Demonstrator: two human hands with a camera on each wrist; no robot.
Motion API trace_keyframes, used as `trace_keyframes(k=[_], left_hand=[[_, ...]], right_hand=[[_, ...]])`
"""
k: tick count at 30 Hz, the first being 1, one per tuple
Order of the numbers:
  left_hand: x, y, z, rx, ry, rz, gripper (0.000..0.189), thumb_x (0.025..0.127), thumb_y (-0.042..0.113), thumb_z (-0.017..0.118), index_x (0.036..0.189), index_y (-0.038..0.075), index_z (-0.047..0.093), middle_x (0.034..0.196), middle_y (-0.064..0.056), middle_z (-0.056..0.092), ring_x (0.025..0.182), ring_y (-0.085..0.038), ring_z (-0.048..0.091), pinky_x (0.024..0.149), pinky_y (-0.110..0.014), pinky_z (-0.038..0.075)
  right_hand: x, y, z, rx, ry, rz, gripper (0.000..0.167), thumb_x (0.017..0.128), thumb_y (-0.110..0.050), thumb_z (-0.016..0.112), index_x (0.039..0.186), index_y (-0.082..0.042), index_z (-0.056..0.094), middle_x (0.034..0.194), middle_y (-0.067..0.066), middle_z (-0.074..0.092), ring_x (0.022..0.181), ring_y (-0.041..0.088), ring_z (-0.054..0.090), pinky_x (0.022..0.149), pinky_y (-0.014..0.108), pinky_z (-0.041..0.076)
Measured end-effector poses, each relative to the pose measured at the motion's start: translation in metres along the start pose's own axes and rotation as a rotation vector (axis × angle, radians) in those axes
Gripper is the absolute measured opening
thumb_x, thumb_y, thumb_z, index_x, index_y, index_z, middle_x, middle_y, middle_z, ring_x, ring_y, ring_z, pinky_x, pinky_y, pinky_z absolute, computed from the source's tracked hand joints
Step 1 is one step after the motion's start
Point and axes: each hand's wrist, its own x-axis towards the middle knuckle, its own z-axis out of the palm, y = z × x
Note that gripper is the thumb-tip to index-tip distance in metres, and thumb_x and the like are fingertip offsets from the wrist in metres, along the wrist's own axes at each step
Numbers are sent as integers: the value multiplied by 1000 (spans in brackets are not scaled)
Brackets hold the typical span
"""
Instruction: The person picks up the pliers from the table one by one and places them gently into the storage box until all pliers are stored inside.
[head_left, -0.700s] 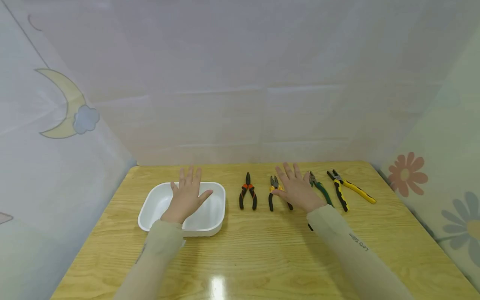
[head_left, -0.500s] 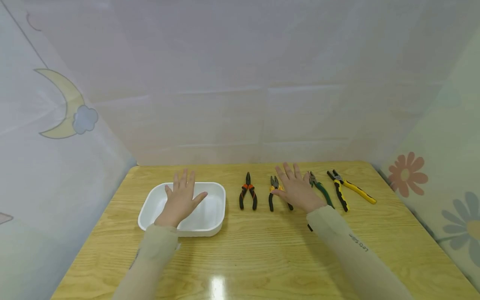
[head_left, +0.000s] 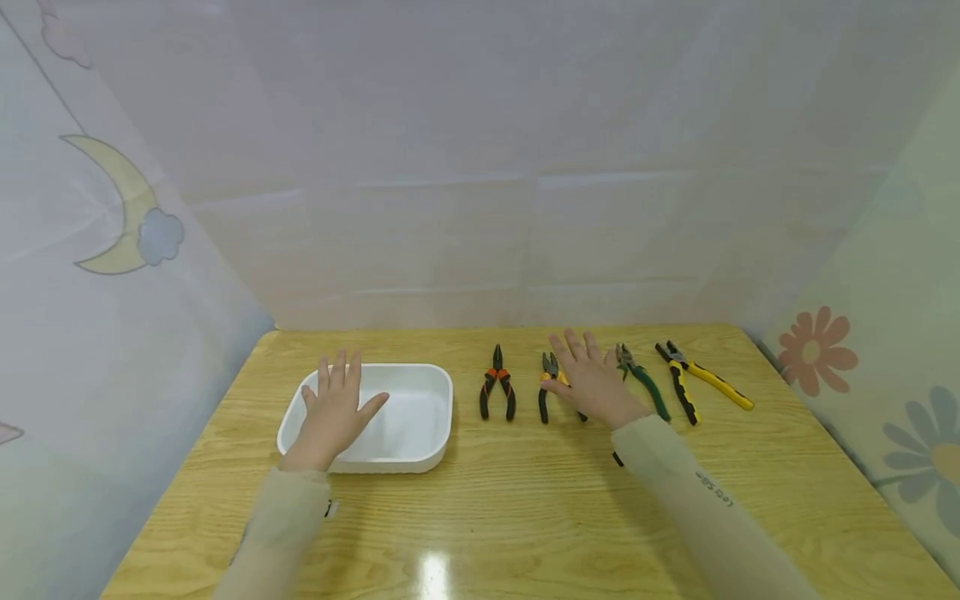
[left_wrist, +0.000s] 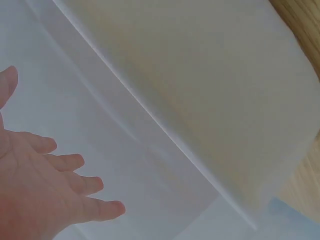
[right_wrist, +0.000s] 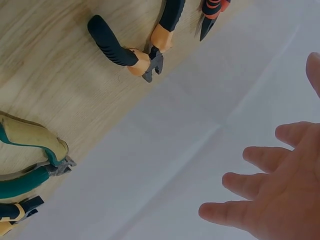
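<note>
My left hand (head_left: 330, 421) hovers palm down over the left part of a white plastic basin (head_left: 412, 412), its fingers spread and holding nothing. In the left wrist view the basin's pale side (left_wrist: 225, 75) fills much of the frame beyond the spread fingers (left_wrist: 100, 209). My right hand (head_left: 596, 385), also spread, is held above the table over the black-and-yellow pliers (head_left: 551, 367), covering part of their handles. Just right of it lie green-handled pliers (head_left: 648, 387), partly behind the hand and sleeve. Both hands appear apart from everything.
Long-nose pliers with black-and-orange handles (head_left: 497, 383) lie between the basin and the right hand. Yellow-and-black pliers (head_left: 697, 375) with handles apart lie at the far right. A wood-grain table (head_left: 487, 517) bears everything, with printed cloth walls (head_left: 480, 208) at its back and sides.
My left hand has moved left and slightly nearer to me, over the basin's left part. The right hand has barely moved. The basin and pliers stay in place.
</note>
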Motion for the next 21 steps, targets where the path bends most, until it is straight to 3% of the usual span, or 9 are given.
trace_keyframes(k=[11,21], left_hand=[[-13,-19,-4,34,30,-9,81,99,37,53,149,-11,12,154,-36,6,138,-57,-2,98,-81,7],[-23,-33,-14,-7,20,-33,82,100,34,55,148,-15,10,152,-39,2,136,-60,-4,96,-82,6]], right_hand=[[2,-2,5,22,11,11,75,97,-38,58,152,-1,25,153,30,23,136,55,19,97,80,18],[2,-5,11,70,6,7,72,99,-38,56,152,0,26,152,29,27,135,53,24,99,76,24]])
